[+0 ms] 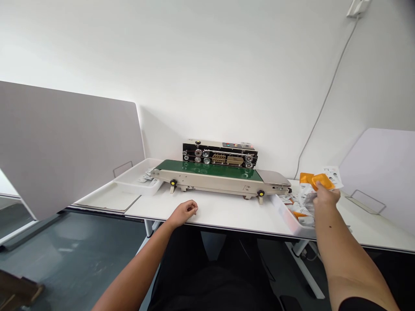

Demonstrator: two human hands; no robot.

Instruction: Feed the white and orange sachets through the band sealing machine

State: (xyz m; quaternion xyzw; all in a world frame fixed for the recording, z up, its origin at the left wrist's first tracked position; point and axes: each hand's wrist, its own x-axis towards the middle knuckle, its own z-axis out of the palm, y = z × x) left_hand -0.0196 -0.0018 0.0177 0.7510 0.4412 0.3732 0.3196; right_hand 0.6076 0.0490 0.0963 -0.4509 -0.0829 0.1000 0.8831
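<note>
My right hand (326, 197), over the right-hand bin, is closed on orange-and-white packets (323, 182); the thumb presses on an orange one, and I cannot tell exactly how many it holds. Below it, the white plastic bin (287, 216) contains several similar packets (306, 220). My left hand (185, 212) rests near the table's front edge, fingers curled in, with nothing visible in them. In front of me stands a band sealer (220, 154) with rollers and a green conveyor belt (210, 169). A second white bin (129, 190) at the belt's left end holds a few white packets (147, 176).
Grey panels stand on the left (71, 147) and on the right (382, 168) of the white table (214, 211). A cable (327, 95) runs down the wall from a socket (358, 7). Black yellow-centred knobs (261, 193) jut from the conveyor's front.
</note>
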